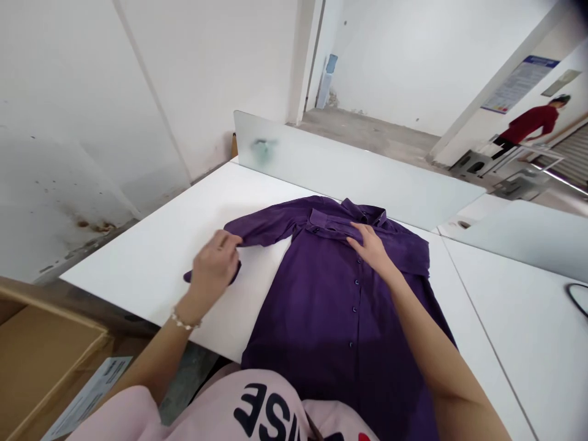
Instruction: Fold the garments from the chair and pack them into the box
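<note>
Purple button-front shirt (pixel 335 312), laid out on white table (pixel 151 245), beneath both hands: left hand (pixel 214 269) half-curled over sleeve (pixel 261 223), grip unclear; right hand (pixel 370 248) open, flat on chest, holding nothing.

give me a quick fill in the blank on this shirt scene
The buttoned shirt on the white table is ____. The left hand touches its ____. The right hand lies just below its ____. Farther off, a person wears a ____ top.

Missing words: purple, sleeve, collar, red.
</note>
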